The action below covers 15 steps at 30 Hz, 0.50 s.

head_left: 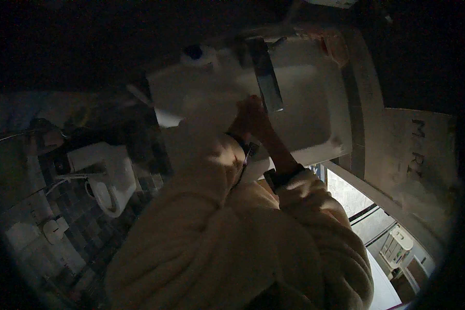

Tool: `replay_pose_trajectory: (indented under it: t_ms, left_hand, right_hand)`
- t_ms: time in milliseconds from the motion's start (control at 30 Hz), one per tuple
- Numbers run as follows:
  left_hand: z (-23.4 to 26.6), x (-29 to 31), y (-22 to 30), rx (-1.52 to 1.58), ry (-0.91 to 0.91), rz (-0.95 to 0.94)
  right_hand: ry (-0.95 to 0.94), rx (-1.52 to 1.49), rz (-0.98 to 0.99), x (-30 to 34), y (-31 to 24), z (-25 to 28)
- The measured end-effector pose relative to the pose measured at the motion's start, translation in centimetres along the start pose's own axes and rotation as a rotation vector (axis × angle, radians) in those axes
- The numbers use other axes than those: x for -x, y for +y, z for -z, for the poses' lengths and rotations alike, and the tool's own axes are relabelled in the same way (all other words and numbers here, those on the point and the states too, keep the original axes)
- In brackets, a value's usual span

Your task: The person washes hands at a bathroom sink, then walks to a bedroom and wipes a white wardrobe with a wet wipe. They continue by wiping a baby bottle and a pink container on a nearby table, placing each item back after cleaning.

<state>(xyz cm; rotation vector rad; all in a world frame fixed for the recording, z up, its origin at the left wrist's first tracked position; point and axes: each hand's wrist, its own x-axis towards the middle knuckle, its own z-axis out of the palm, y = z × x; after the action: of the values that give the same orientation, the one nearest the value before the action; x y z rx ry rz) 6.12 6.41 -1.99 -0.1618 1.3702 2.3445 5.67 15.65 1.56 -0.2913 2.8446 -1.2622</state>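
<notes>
In dim light, my left hand (239,124) and my right hand (258,120) meet over a white sink (206,98). They touch each other just below the end of a long flat metal faucet (267,77), beside its left edge. The fingers are dark and run together, so their pose and anything between them cannot be made out. Dark bands circle both wrists below tan, fleecy sleeves. No running water can be made out.
A whitish container with a blue top (194,51) stands at the sink's back left. An orange-pink object (335,50) sits at its back right corner. A white toilet (108,181) stands on dark tiles to the left. A pale lettered panel (413,160) lies right.
</notes>
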Motion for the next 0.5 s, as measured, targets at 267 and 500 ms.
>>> replay_pose_trajectory:
  t_ms: [267,500]
  left_hand:
    - [-0.5,0.3,0.9,0.035,0.029,0.061]
    - [-1.7,2.5,2.0,0.281,0.083,0.151]
  right_hand:
    - [-0.027,0.021,-0.006,-2.8,5.4,2.1]
    - [-0.035,-0.131,-0.044,-1.3,6.7,3.5]
